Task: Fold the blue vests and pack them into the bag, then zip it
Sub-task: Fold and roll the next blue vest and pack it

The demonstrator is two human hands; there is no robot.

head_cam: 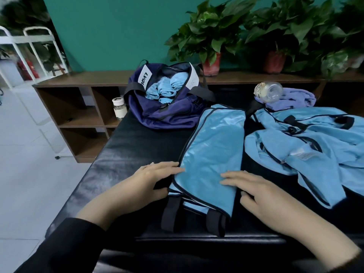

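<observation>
So roughly halfway I'd say. The dark navy fabric duffel bag (167, 99) sits upper middle of the frame on the black padded counter (126, 154), unzipped, with several rolled light-blue vests (164, 88) already stuffed inside. Dead centre is one shiny light-blue vest with dark piping (212, 150), folded lengthwise into a long narrow strip, its black straps hanging toward the bottom edge.

Left hand (155, 177) lies flat against the strip's left edge, thumb tucked under the fabric by the look of it, so that grip is loosely on the vest. Right hand (256, 192) rests on top, fingers straight, just pressing, holding nothing.

Still to do: roll or fold this one up short and drop it in. Then there's a rumpled heap of light-blue vests (307, 142) at the right of the frame, can't tell how many. Zip isn't touched yet.

A clear plastic bottle (268, 91) on a lilac cloth (295, 97) lies behind that heap
</observation>
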